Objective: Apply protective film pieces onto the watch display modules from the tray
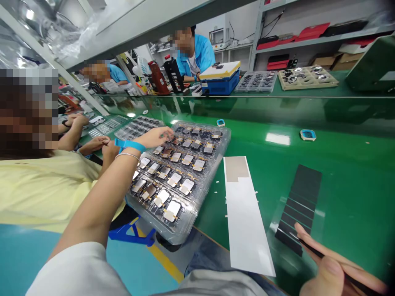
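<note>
My left hand (159, 136), with a blue wrist strap and a bracelet, reaches over the far left part of a clear plastic tray (212, 166). Its fingers are bent together over the tray's parts; what they pinch, if anything, is hidden. Rows of small square electronic modules (187, 186) with silvery faces and amber tabs fill the tray. In my right hand (335, 267) is a pair of dark tweezers (314, 250), their tips over a clear sheet of black strips (298, 209). Between tray and strips lies a white backing sheet (247, 222) with a beige patch at its far end.
Two small watch-like frames with blue edges (308, 135) lie farther back on the green table (348, 172). Another parts tray (135, 128) stands behind my left arm. A person in yellow (46, 189) sits close at left. Across the bench is a person in blue (202, 51).
</note>
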{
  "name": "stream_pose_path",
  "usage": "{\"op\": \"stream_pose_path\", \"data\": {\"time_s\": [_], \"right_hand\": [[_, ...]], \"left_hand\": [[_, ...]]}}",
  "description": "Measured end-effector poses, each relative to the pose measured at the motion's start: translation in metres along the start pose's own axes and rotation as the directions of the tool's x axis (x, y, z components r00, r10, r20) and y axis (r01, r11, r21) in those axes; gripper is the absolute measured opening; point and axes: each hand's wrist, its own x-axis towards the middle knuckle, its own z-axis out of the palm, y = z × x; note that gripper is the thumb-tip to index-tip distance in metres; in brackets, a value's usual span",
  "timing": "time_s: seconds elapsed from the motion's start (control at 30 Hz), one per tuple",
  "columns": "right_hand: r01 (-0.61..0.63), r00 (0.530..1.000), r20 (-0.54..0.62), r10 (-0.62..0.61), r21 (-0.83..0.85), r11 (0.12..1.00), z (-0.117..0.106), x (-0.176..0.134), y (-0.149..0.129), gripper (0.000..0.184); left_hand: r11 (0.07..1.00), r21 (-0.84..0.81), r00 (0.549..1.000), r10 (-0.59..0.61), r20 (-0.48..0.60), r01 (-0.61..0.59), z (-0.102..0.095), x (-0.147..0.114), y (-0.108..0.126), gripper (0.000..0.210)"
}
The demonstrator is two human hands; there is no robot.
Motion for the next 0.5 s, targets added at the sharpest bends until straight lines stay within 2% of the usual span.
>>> {"op": "stream_pose_path", "data": {"time_s": [0.1, 0.2, 0.33, 0.5], "right_hand": [[-0.05, 0.993, -0.101, 0.055, 0.053, 0.997, 0.007, -0.003, -0.008, 0.02], [-0.061, 0.991, -0.114, 0.069, 0.072, 0.996, 0.011, 0.0, -0.014, 0.024], [-0.023, 0.992, -0.118, 0.033, 0.079, 0.997, 0.012, 0.01, -0.019, 0.027], [-0.039, 0.981, -0.185, 0.062, 0.128, 0.991, 0.014, 0.011, -0.025, 0.015]], "left_hand": [[1.0, 0.027, 0.999, 0.011, 0.035, -0.012, 0.01, 0.009, -0.011, 0.044], [0.998, 0.054, 0.998, 0.017, 0.056, -0.02, 0.009, 0.017, -0.013, 0.041], [0.997, 0.08, 0.992, 0.014, 0.122, -0.024, -0.004, 0.029, -0.012, 0.034], [0.993, 0.119, 0.991, -0.018, 0.135, 0.002, -0.024, 0.028, -0.003, 0.034]]}}
